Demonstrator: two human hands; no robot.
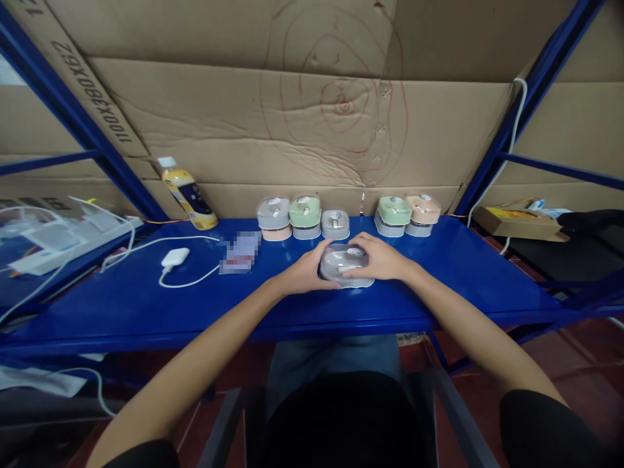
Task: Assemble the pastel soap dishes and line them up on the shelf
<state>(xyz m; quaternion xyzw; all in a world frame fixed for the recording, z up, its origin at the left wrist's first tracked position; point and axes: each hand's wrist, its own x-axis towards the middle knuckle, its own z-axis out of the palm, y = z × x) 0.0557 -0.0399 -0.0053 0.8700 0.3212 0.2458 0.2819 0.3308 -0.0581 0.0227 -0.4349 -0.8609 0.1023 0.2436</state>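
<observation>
A left hand [311, 271] and right hand [383, 258] clasp a grey-lidded box [342, 258] from both sides, apparently for steadiness, stacked boxes [305, 213] beyond them.

A bottle [191, 196] with a white cap and yellow contents sits toward the back of the blue counter [121, 305]. In front of the bottle lies a small white plug-like block [175, 257], its white cable [190, 286] curving toward a flat, pixelated object [240, 252], which lies to the bottle's front right. Left of the bottle is a white power strip [73, 242]. Behind it rises a cardboard wall [195, 97]; red hand-drawn rings [344, 105] mark the cardboard to the bottle's upper right. Far right of the bottle rests an oblong cardboard box [521, 223].
</observation>
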